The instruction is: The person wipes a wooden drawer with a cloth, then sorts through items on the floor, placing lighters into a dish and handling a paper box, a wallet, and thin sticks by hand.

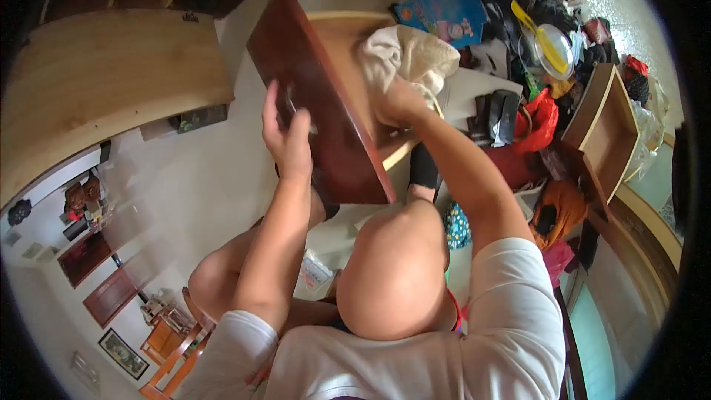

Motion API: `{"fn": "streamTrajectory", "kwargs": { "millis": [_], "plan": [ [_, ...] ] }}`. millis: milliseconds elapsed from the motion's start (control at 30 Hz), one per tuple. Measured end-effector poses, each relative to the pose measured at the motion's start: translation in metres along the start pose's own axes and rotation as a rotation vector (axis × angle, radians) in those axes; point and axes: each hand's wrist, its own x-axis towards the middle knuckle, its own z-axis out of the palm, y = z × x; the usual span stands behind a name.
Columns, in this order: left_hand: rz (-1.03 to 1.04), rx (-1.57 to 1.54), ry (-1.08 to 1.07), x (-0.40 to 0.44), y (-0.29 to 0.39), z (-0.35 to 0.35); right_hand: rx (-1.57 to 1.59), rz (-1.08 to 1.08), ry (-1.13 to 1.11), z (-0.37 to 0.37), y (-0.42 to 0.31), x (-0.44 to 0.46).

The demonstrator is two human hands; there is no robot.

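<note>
A wooden drawer [344, 52] with a dark red front [315, 74] stands tilted before my knees. At the metal handle [289, 95] on that front is my left hand [287, 141], its thumb and forefinger apart. Inside the drawer, my right hand [400, 104] is closed on a cream cloth [418, 55], which bunches up over the drawer's far side. The fingertips of my right hand are partly hidden by the cloth and the wrist.
Clutter lies on the right: a blue picture book [444, 18], a yellow utensil [544, 37], a red bag [541, 122] and dark wallets [500, 115]. Another drawer [603, 130] rests at the far right. A wooden panel [118, 96] juts in from the left.
</note>
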Motion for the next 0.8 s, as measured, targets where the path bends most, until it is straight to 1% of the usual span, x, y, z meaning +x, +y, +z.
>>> {"fn": "streamTrajectory", "kwargs": {
  "millis": [33, 133, 200, 233, 300, 333, 400, 467, 500, 533, 567, 600, 633, 667, 700, 767, 800],
  "plan": [
    [-0.036, -0.048, 0.031, -0.004, 0.006, 0.005, -0.065, 0.065, -0.074, -0.008, 0.001, -0.015],
    [0.046, 0.032, -0.028, 0.002, -0.008, -0.001, -0.366, -0.084, -0.421, -0.059, -0.001, -0.049],
    [0.017, 0.021, -0.034, 0.003, -0.001, 0.000, -0.601, 0.045, -0.341, -0.114, -0.009, -0.069],
    [0.003, 0.007, -0.040, 0.003, 0.001, 0.002, -0.703, 0.157, -0.437, -0.129, 0.022, -0.067],
    [0.039, 0.025, -0.036, 0.008, -0.007, -0.002, -0.756, 0.296, -0.192, -0.148, 0.091, -0.093],
    [0.055, 0.033, -0.032, 0.010, -0.013, -0.005, -0.679, 0.150, 0.173, -0.156, 0.110, -0.115],
    [0.050, 0.052, -0.052, 0.006, -0.018, -0.007, -0.651, 0.219, -0.219, -0.186, 0.055, -0.129],
    [0.061, 0.075, -0.064, 0.003, -0.009, -0.002, -0.331, 0.118, -0.210, -0.175, -0.006, -0.122],
    [0.039, 0.047, -0.069, -0.003, 0.000, 0.004, -0.096, -0.303, -0.031, -0.146, -0.006, -0.114],
    [0.081, 0.065, -0.076, -0.007, -0.001, 0.004, 0.316, -0.382, -0.002, -0.106, -0.010, -0.108],
    [0.127, 0.082, -0.087, -0.008, -0.004, 0.003, 0.560, 0.035, -0.557, -0.115, -0.044, -0.107],
    [0.163, 0.103, -0.101, -0.012, -0.005, 0.000, 0.400, -0.229, -0.660, -0.065, -0.039, -0.090],
    [0.040, 0.048, -0.088, -0.019, 0.005, -0.002, 0.545, -0.250, -0.712, -0.042, -0.033, -0.078],
    [0.090, 0.059, -0.083, -0.020, 0.001, -0.006, 0.557, -0.207, -0.761, -0.046, -0.035, -0.074],
    [0.105, 0.079, -0.071, -0.020, -0.002, -0.009, 0.357, -0.293, -0.696, -0.027, -0.010, -0.060],
    [0.124, 0.116, -0.074, -0.021, -0.006, -0.011, -0.289, -0.686, -0.626, -0.022, 0.033, -0.035],
    [0.134, 0.128, -0.090, -0.020, -0.008, -0.009, -0.495, -0.694, -0.564, -0.039, 0.031, -0.034]
  ]
}}
